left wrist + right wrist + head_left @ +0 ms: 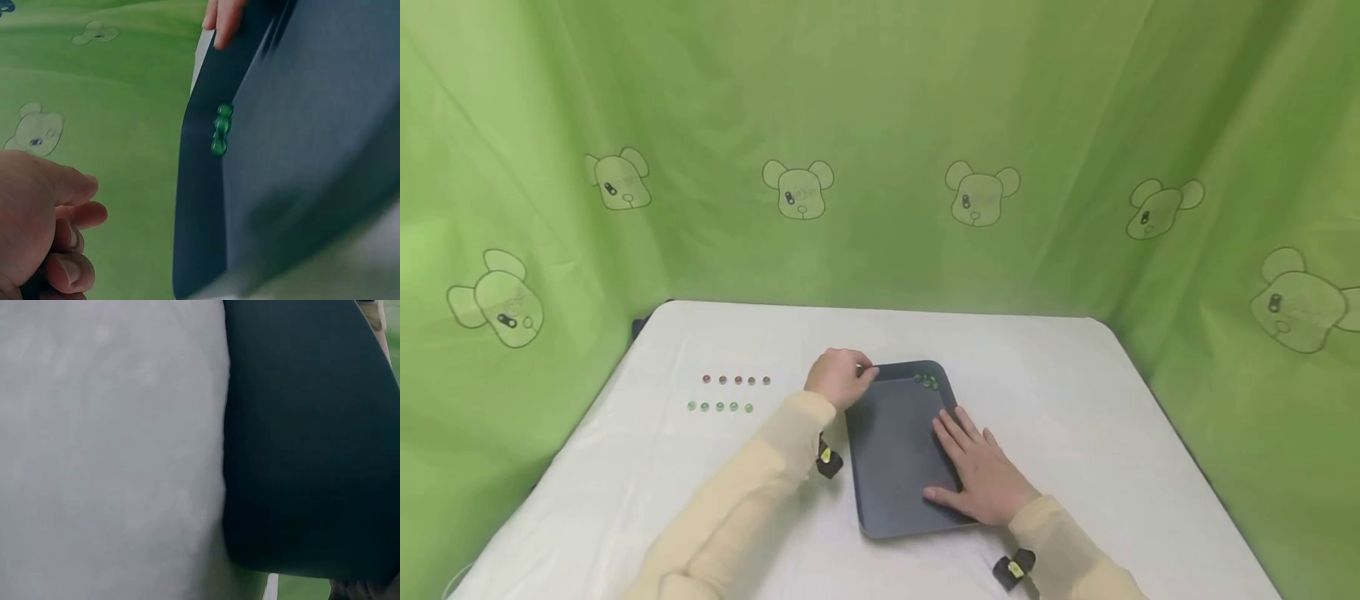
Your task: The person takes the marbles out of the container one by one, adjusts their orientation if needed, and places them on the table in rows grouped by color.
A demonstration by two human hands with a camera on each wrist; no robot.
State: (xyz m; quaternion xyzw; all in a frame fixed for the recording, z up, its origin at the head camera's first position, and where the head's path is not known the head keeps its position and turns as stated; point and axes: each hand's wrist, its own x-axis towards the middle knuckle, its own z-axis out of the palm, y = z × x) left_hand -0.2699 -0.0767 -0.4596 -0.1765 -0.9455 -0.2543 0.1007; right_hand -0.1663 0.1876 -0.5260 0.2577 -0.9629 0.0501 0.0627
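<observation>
A dark grey rectangular tray (898, 467) lies on the white-covered table. Several green marbles (927, 381) are gathered at its far right corner, and the left wrist view shows green marbles (221, 128) in a short line against the wall. My left hand (841, 377), fingers curled, is over the far left corner; in its wrist view this hand (44, 225) appears apart from the tray, with nothing visible between the fingers. My right hand (981, 467) rests with spread fingers across the tray's right rim. The right wrist view is mostly the tray's dark side (306, 437).
Left of the tray, a row of reddish marbles (738, 380) lies behind a row of pale green marbles (720, 407). Green curtains (887, 83) with printed bear heads enclose the table (1112, 433) at the back and sides.
</observation>
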